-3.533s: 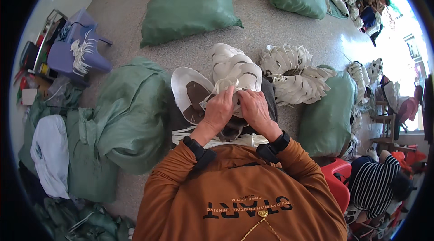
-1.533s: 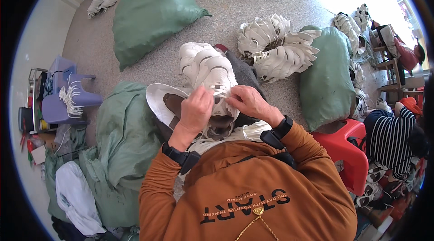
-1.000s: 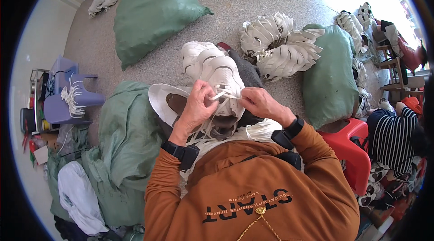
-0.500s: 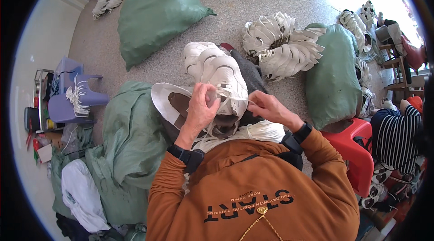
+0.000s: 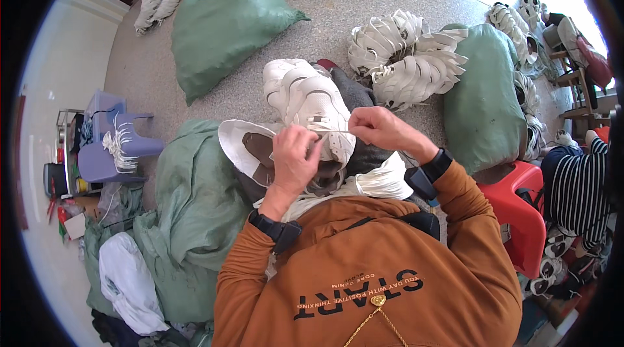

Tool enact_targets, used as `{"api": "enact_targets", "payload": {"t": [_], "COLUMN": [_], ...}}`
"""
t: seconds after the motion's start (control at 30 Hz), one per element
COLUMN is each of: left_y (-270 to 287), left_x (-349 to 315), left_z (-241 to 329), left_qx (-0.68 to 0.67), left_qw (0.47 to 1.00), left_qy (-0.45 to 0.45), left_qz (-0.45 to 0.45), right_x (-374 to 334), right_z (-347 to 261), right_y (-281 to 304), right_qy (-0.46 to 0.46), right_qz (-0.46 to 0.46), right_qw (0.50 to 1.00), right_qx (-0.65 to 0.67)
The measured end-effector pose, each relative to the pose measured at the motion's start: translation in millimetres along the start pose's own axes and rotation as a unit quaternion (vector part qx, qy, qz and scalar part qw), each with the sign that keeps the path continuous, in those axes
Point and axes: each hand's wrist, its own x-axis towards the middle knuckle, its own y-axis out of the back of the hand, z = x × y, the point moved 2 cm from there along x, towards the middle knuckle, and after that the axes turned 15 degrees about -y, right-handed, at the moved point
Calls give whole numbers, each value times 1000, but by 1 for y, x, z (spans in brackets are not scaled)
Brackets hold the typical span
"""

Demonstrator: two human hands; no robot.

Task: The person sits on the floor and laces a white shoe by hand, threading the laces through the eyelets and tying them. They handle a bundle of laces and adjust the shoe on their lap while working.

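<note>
A stack of nested white shoe uppers (image 5: 318, 101) lies across my lap, with the nearest one's opening turned toward me. A white shoelace (image 5: 333, 130) runs taut across that upper's lacing holes, between my two hands. My right hand (image 5: 385, 130) is closed in a pinch on the lace's right end, raised a little above the upper. On the other side my left hand (image 5: 296, 157) pinches the lace close to the eyelets; its fingertips are partly hidden. A bundle of white laces (image 5: 382, 181) rests against my waist. Left of the stack sits a white-and-brown shoe piece (image 5: 242, 145).
Green sacks (image 5: 234, 31) stand on the floor ahead, another (image 5: 486, 96) to the right. More strung uppers (image 5: 406, 64) lie between them. A purple chair (image 5: 117, 152) holding white laces is at left, a red stool (image 5: 520, 210) at right. Someone in stripes (image 5: 575, 187) sits beyond it.
My right hand has risen and moved slightly away from me, pulling the lace straight. My left hand has shifted a little nearer to me and rightward, its fingers now closer together.
</note>
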Motion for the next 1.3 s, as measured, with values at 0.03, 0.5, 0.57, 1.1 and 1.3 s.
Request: {"api": "enact_targets", "payload": {"t": [0.03, 0.5, 0.57, 1.1, 1.3], "left_y": [0, 17, 37, 80, 4], "left_x": [0, -9, -19, -51, 4], "left_z": [8, -7, -20, -36, 5], "left_qx": [43, 118, 130, 170, 62], "left_qw": [998, 986, 983, 983, 997], "left_qy": [-45, -104, -101, 11, -45], "left_qz": [-15, -52, -76, -67, -18], "right_x": [-4, -39, -41, -183, -173], "right_z": [-5, -18, 29, 218, 236], "right_y": [7, 21, 26, 174, 208], "right_qy": [23, 3, 87, 31, -17], "right_qz": [11, -57, -164, 255, 285], "right_qw": [998, 833, 736, 630, 726], "right_qx": [-50, 551, 651, 733, 626]}}
